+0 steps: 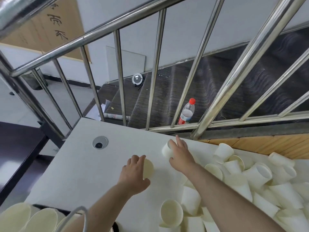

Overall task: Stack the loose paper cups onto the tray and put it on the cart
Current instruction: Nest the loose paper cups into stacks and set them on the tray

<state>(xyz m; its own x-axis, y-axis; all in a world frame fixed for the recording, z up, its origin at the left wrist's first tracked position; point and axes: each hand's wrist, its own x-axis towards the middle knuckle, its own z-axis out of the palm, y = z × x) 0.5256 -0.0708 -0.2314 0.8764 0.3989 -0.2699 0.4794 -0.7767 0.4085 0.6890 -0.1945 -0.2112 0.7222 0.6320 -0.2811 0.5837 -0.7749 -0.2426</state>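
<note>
Left hand (pixel 133 174) grips one paper cup (pixel 148 168) (mouth sideways) on the white table (pixel 80 164). Right hand (pixel 179 152) curls around another cup (pixel 167 149).

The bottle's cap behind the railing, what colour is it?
Red. The cap tops a clear plastic bottle with a red label, seen in the head view.

A white tabletop (pixel 87 164) had a round metal hole cover (pixel 100 142) near its far left corner. Past the far edge stood a shiny metal railing (pixel 155 71) with many bars. Behind the bars were dark stairs (pixel 209 84) — a plastic bottle (pixel 187 113) with a red cap stood there. Higher up sat a small round white gadget (pixel 137 79). A brown board with writing (pixel 46 25) hung on the wall.
</note>
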